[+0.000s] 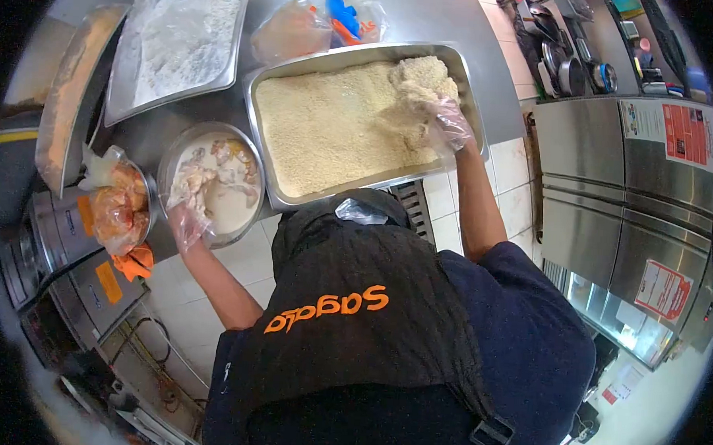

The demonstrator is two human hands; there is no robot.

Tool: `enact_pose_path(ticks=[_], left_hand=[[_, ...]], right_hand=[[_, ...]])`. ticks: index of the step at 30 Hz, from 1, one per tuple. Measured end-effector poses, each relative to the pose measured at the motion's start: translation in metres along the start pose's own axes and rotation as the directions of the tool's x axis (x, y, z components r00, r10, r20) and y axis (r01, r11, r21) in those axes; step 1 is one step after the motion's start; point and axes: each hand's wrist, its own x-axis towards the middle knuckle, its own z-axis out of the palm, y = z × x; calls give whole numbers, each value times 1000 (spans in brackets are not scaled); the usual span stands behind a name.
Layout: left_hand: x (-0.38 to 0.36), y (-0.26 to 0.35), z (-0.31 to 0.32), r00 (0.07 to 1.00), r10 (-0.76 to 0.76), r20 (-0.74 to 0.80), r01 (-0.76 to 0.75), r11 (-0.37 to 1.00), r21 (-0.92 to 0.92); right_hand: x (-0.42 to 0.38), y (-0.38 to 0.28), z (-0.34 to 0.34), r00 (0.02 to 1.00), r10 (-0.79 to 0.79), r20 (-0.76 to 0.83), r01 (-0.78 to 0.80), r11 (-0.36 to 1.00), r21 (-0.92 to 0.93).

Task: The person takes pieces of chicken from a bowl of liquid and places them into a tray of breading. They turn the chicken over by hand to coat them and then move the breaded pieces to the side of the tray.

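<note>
Leaning over the steel tabletop [499, 101], the person grasps a pale wet piece [193, 183] in the clear-gloved left hand [188, 225], at the left side of a bowl [230, 235] of milky liquid left of centre. Above centre sits a tray [340, 59] of pale crumbs [329, 126]; at its upper right the gloved right hand [451, 125] touches a crumb-coated clump [425, 78], though I can't tell whether its fingers close around it.

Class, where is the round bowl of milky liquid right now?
In the head view, the round bowl is on the person's left, just beside the crumb tray, with the left hand over its rim.
</note>
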Motion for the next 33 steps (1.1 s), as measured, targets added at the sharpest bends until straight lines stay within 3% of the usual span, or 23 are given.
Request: enact_pose_path(ticks=[2, 3, 4, 7, 9, 10, 11, 12, 14, 15, 17, 18, 19, 21, 22, 23, 24, 25, 28, 29, 30, 32, 33], left_hand=[[17, -16, -27, 996, -79, 50, 70, 984, 162], [26, -24, -39, 991, -117, 68, 97, 965, 242], [32, -32, -48, 991, -117, 70, 97, 965, 243], [64, -68, -77, 995, -91, 37, 73, 936, 346], [86, -97, -99, 997, -69, -23, 69, 997, -18], [35, -64, -66, 997, -71, -26, 71, 997, -13], [8, -19, -42, 999, 53, -4, -51, 990, 135], [-8, 28, -19, 985, 171, 31, -172, 945, 277], [-3, 28, -25, 959, 274, 77, -283, 893, 351], [-1, 30, -33, 923, 358, 143, -384, 827, 411], [-14, 59, -26, 947, 287, 144, -311, 705, 637], [-14, 72, -28, 797, 442, 413, -584, 387, 714], [-11, 82, -28, 577, 453, 679, -765, 7, 645], [-9, 81, -34, 651, 488, 582, -677, 25, 736], [-24, 93, -23, 662, 492, 566, -657, 16, 754], [-40, 114, -5, 816, 428, 389, -540, 320, 779], [-50, 127, 3, 928, 299, 223, -363, 589, 722], [-48, 127, 1, 928, 305, 213, -359, 582, 730], [-46, 128, 5, 924, 305, 230, -372, 584, 721], [-51, 132, 9, 922, 319, 221, -372, 564, 737], [-56, 137, 12, 919, 331, 213, -370, 544, 753], [-63, 148, 16, 928, 304, 217, -356, 540, 763], [-66, 149, 20, 935, 277, 222, -343, 538, 770]], right_hand=[[-20, 1, -16, 1000, 20, -11, -16, 959, 282], [-12, 38, -39, 961, -275, 18, 270, 922, -277], [-16, 50, -49, 961, -274, 16, 268, 923, -277], [-22, 66, -62, 994, -32, -105, 11, 980, -201], [-19, 72, -67, 965, 47, -258, -60, 997, -43], [-20, 73, -69, 966, 52, -254, -64, 997, -39], [-19, 69, -72, 926, 31, -377, -241, 817, -524], [-18, 61, -74, 887, -56, -459, -403, 392, -827], [-24, 17, -58, 881, -127, -456, -367, 427, -827], [-20, -2, -45, 863, -197, -466, -341, 453, -823], [5, -17, -6, 911, -180, -372, -232, 521, -822], [18, -19, 14, 934, -169, -315, -168, 571, -804], [45, 18, 29, 967, -255, -6, 103, 411, -906], [62, 24, 137, 832, -525, 178, 463, 483, -743], [71, 25, 166, 818, -489, 304, 552, 516, -655], [75, 24, 200, 830, -428, 359, 555, 559, -616], [81, 36, 228, 680, -611, 405, 705, 394, -589], [85, 43, 250, 492, -753, 438, 805, 201, -558], [54, 24, 268, 478, -778, 407, 800, 196, -567], [53, 28, 262, 527, -658, 537, 794, 157, -587], [52, 29, 253, 529, -661, 532, 793, 163, -586], [49, 25, 227, 618, -267, 740, 782, 108, -614], [54, 34, 215, 623, -318, 715, 765, 57, -642]])
